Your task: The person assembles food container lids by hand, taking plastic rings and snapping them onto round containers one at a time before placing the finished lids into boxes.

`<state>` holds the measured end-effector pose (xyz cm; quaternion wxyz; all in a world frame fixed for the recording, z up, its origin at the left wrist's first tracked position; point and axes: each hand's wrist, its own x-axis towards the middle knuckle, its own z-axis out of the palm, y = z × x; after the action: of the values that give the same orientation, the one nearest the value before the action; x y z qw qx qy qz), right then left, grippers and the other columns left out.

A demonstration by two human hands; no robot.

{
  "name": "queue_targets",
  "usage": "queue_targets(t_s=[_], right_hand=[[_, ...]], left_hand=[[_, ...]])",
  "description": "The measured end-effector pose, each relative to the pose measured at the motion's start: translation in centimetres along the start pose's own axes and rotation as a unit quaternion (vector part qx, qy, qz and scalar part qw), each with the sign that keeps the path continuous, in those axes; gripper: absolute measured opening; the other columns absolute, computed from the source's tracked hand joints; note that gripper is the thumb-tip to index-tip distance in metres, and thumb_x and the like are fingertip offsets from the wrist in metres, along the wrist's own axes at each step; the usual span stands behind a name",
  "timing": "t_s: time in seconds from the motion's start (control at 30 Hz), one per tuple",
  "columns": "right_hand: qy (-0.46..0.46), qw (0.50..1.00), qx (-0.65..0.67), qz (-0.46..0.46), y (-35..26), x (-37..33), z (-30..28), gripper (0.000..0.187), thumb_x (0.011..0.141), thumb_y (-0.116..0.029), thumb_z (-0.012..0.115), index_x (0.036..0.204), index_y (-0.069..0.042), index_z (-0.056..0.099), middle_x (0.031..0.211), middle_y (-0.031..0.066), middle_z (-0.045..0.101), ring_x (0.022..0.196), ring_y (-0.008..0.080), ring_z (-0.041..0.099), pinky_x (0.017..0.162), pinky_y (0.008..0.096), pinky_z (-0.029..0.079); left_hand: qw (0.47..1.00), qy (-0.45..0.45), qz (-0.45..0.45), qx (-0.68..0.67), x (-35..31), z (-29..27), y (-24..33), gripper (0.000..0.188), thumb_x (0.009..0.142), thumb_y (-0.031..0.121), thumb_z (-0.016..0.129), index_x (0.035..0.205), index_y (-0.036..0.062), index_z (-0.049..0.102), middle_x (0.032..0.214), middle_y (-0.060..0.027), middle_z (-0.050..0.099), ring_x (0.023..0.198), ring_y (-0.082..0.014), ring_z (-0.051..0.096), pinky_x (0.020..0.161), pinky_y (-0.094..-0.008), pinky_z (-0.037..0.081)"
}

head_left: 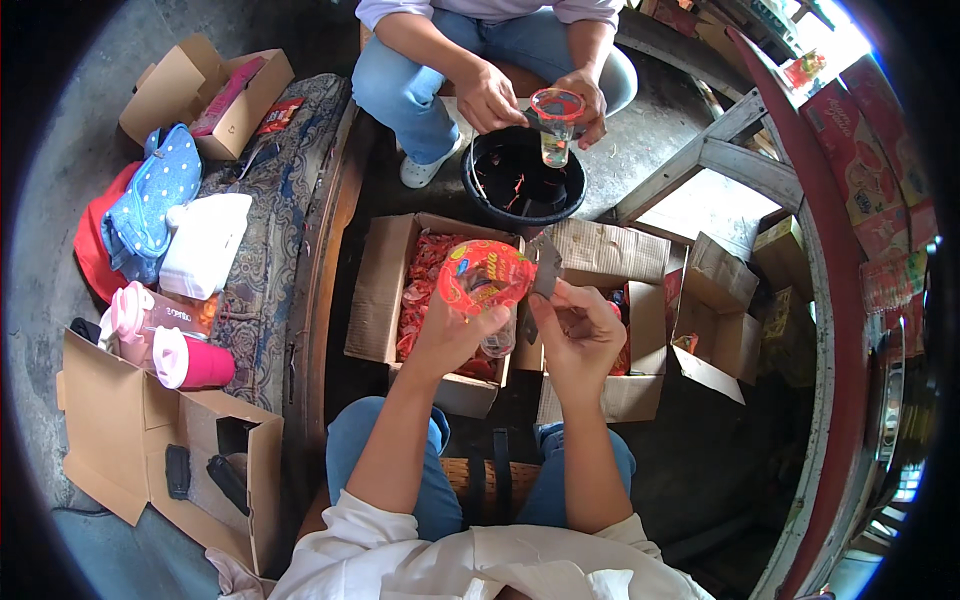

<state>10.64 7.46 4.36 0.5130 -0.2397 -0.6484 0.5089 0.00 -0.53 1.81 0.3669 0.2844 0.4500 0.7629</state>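
Observation:
My left hand (450, 335) is closed round a clear plastic cup (499, 340) tilted with its top toward me. A red and yellow printed film lid (486, 277) covers its top. My right hand (582, 335) pinches a thin, dark grey flat piece (547, 266) between thumb and fingers, held at the right edge of the lid. What the piece is made of I cannot tell. Below the cup stands an open cardboard box (383, 290) filled with red wrappers or film lids. Another opened box (640, 325) with red items is under my right hand.
Opposite me, a person's hands (497, 100) hold a red-rimmed clear cup (556, 130) above a black bucket (480, 195). A patterned bench (265, 300) on the left bears bags, a pink tumbler (200, 360) and cartons. An open carton (715, 310) and a white wooden frame (750, 170) stand right.

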Motion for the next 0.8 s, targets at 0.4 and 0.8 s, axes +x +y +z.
queue_targets(t_s=[0.4,0.8], right_hand=[[-0.029,0.945,-0.224,-0.237,-0.7,-0.7,0.6,0.026,0.061,0.011,0.067,0.085,0.0,0.066,0.07,0.0085,0.06,0.059,0.019,0.058,0.051,0.0262,0.046],[-0.016,0.928,-0.26,-0.267,-0.7,-0.5,0.5,0.027,0.06,0.011,0.067,0.085,0.001,0.065,0.072,0.0089,0.061,0.06,0.0208,0.059,0.052,0.028,0.047]], left_hand=[[0.999,0.037,0.026,0.012,0.2,-0.3,-0.5,0.053,0.078,0.005,0.066,0.124,0.0023,0.04,0.117,-0.0077,0.05,0.109,-0.0153,0.05,0.093,-0.0311,0.041],[0.999,0.011,0.04,0.035,0.3,-0.1,-0.1,0.058,0.074,0.003,0.067,0.123,0.0011,0.037,0.115,-0.0082,0.051,0.106,-0.0152,0.051,0.092,-0.0307,0.043]])
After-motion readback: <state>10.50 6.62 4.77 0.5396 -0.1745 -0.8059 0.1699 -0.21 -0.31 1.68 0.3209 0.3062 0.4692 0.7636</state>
